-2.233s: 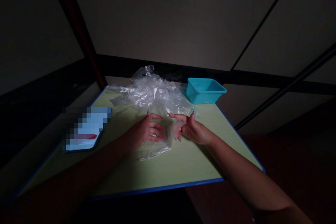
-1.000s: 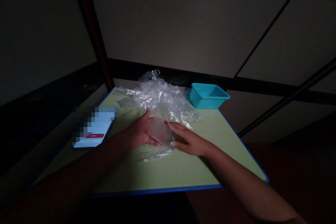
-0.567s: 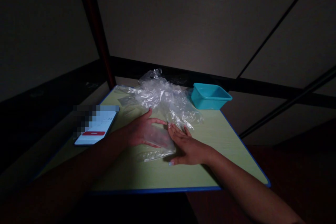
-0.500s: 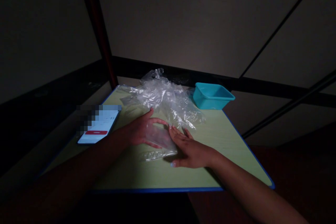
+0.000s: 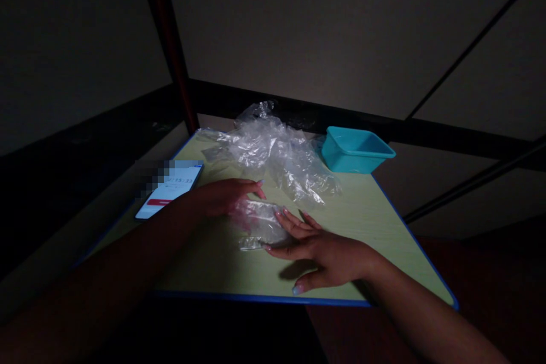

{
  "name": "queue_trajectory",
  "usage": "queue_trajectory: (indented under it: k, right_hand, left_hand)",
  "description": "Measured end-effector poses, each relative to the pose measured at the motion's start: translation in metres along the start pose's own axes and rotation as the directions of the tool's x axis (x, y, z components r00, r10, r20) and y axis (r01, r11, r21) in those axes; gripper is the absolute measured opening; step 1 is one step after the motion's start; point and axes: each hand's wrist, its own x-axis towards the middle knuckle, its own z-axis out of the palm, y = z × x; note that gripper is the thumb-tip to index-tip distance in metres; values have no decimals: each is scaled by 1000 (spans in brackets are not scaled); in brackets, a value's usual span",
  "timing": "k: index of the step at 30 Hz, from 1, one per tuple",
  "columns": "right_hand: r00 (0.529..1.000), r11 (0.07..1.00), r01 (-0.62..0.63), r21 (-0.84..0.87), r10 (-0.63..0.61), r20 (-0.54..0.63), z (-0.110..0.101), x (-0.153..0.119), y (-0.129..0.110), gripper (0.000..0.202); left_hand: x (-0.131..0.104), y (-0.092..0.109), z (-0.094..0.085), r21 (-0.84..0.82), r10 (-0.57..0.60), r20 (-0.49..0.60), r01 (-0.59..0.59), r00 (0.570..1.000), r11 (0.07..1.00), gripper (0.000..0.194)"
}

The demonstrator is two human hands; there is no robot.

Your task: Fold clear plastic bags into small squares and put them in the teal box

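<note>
A small clear plastic bag (image 5: 267, 222) lies on the table between my hands. My left hand (image 5: 224, 196) is at its left end, with the thumb stretched out above it. The other left fingers show reddish and blurred through the plastic; whether they are inside the bag or under it I cannot tell. From the right, my right hand (image 5: 324, 253) reaches in with spread fingers, their tips resting on the bag's right part. The right thumb points toward the near edge, apart from the bag.
Behind my hands lies a heap of crumpled clear plastic bags (image 5: 273, 151). A turquoise basket (image 5: 354, 158) stands at the table's far right corner. A lit phone (image 5: 174, 187) lies by the left edge, partly behind my left forearm. Blue edging borders the pale green table (image 5: 384, 227).
My left hand has drawn back to the left and turned. My right hand has spread wider, its thumb moving nearer the front edge. The bag lies flatter. The whole view has shifted slightly.
</note>
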Motion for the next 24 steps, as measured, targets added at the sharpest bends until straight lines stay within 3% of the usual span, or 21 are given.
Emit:
queue_trajectory:
  k: [10,14,19,24]
  right_hand:
    - [998,998,67,-5,-67,5,4,1,6,98]
    - [995,996,91,-3,-91,-28,4,1,6,100]
    - [995,996,90,1,-90,-36,5,1,5,99]
    - [994,995,100,22,-98,-57,6,0,6,100]
  left_hand:
    - [-3,1,-5,444,-14,108,-36,994,895,29]
    - [-2,2,-3,447,-38,171,-43,985,894,35]
    - [-1,0,-1,467,-71,83,24,994,884,41]
    - [-3,-2,-3,491,18,116,-73,993,868,27]
